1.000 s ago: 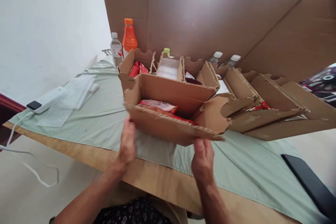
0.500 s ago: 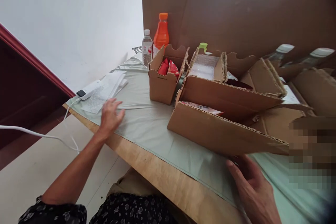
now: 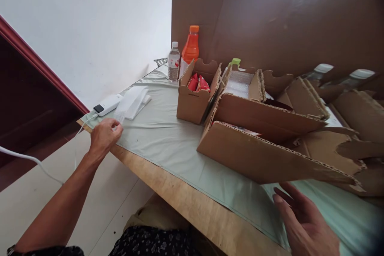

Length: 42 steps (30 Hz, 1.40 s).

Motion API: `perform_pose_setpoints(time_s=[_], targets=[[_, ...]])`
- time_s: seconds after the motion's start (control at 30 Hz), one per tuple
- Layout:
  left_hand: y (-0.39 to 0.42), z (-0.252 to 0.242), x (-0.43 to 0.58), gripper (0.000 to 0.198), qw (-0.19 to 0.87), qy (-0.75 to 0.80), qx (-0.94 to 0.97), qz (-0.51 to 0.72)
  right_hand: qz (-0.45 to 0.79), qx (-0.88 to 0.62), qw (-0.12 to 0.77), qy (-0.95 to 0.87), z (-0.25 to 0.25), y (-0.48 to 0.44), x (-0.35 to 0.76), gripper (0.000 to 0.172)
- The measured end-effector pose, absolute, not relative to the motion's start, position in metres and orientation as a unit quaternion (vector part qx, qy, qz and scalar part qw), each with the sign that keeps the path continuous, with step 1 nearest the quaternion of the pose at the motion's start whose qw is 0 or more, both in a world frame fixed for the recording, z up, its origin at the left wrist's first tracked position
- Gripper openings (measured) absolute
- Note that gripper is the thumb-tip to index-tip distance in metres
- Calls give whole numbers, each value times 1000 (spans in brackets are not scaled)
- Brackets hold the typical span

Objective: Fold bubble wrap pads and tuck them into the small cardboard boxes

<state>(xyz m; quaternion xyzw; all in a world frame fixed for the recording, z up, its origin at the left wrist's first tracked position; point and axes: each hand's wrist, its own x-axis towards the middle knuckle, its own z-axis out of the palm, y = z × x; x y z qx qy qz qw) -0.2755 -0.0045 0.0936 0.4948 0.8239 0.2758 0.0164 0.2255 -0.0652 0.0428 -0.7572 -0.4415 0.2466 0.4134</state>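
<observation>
My left hand (image 3: 105,136) is closed in a pinch on the near end of a piece of bubble wrap (image 3: 131,100), at the left end of the table. Just behind that hand lies a white device with a dark screen (image 3: 106,105), a cable running from it. My right hand (image 3: 307,222) holds nothing, its fingers apart and slightly curled. It hovers over the green cloth, near the lower edge of a long cardboard box (image 3: 255,154). Inside that box a printed packet (image 3: 240,129) partly shows.
A small cardboard box (image 3: 191,108) holds red packets (image 3: 198,83). Behind it stand a clear bottle (image 3: 173,62) and an orange bottle (image 3: 191,46). More boxes, one with bubble wrap (image 3: 238,84), fill the right side before a tall cardboard panel (image 3: 270,20). The table's wooden edge (image 3: 180,200) runs diagonally.
My left hand has moved left and gone from open, spread fingers to a pinch on the bubble wrap, whose near end has shifted. My right hand stays open. The camera view has shifted slightly.
</observation>
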Motion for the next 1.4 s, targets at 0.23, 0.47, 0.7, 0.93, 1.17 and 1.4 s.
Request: perform_pose_setpoints(time_s=[0.23,0.47,0.7,0.93,1.17,1.4], targets=[[-48,94,-149,27,251,664,596,375,322,-608,380,-618,42,-121,164,68],[-88,84,-43,17,492,397,673,384,417,-557,443,-565,47,-108,129,59],[-90,56,-51,17,222,416,794,383,305,-678,442,-502,49,-115,235,50],[-82,54,-35,16,176,393,840,330,126,-756,361,-532,43,-105,301,58],[-68,52,-8,28,130,368,889,238,19,-643,347,-682,49,-118,232,37],[-54,32,-46,38,117,360,916,129,20,-583,185,-791,18,-124,217,35]])
